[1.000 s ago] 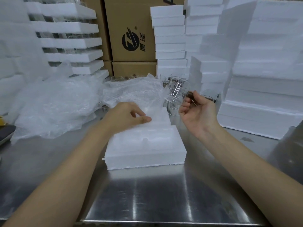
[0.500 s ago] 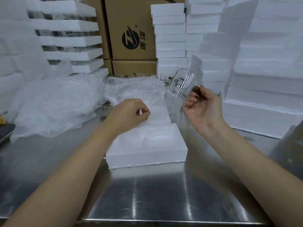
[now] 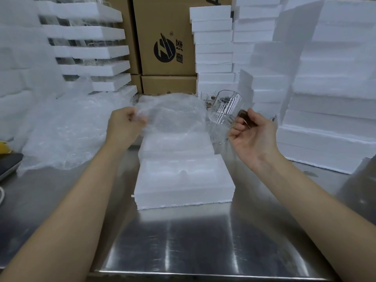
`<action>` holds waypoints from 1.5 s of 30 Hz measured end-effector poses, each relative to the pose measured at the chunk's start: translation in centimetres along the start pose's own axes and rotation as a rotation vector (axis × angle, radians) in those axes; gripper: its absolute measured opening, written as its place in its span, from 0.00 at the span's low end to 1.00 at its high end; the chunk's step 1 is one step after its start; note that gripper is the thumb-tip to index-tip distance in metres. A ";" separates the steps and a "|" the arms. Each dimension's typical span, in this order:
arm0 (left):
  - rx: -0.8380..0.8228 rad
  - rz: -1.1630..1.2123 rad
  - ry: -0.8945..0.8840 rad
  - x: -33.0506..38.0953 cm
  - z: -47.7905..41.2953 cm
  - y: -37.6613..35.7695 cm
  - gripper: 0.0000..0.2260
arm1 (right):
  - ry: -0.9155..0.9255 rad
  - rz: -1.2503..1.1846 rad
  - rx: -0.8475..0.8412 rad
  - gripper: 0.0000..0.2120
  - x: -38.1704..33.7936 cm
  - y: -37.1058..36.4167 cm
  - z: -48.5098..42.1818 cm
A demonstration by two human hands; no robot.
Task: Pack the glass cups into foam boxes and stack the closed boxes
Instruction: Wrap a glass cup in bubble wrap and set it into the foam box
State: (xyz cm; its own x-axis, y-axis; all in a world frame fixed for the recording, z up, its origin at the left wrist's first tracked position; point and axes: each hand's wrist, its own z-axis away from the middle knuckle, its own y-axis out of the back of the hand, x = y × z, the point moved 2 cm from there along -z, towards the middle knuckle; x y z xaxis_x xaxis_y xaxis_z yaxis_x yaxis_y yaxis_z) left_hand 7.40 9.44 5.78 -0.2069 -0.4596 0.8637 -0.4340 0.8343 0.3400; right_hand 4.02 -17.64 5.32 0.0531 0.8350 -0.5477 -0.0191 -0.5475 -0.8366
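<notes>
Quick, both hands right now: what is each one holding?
Left hand: closed, pinching the bubble wrap sheet.
Right hand: closed, holding the glass cup by its dark handle.

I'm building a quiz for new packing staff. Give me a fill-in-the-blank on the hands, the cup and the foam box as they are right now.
1. The right hand holds the glass cup by its dark ____.
2. The left hand pinches a clear sheet of ____ wrap.
3. The foam box on the table is not closed but ____.

Missing words: handle; bubble; open.
</notes>
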 end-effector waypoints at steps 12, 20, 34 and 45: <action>0.026 -0.370 -0.883 6.4 4.0 -1.1 0.23 | 0.089 0.355 -0.068 0.11 0.5 -0.5 0.5; -0.406 -0.473 -0.643 3.7 3.2 -2.0 0.15 | 0.092 0.371 -0.055 0.13 0.5 -0.7 0.8; -0.566 -0.420 -0.475 4.5 4.2 -2.6 0.20 | 0.209 0.309 0.003 0.12 -0.5 -0.4 0.6; -0.605 -0.594 -0.496 4.4 5.0 -3.4 0.06 | 0.206 0.343 0.017 0.13 -0.3 -0.1 0.4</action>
State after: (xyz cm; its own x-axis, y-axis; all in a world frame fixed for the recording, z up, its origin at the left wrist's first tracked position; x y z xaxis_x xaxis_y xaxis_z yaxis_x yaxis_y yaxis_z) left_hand 3.59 3.08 6.56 -0.5054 -0.8152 0.2830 -0.0926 0.3773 0.9214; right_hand 3.56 -17.79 5.60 0.2396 0.5748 -0.7824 -0.0866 -0.7900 -0.6069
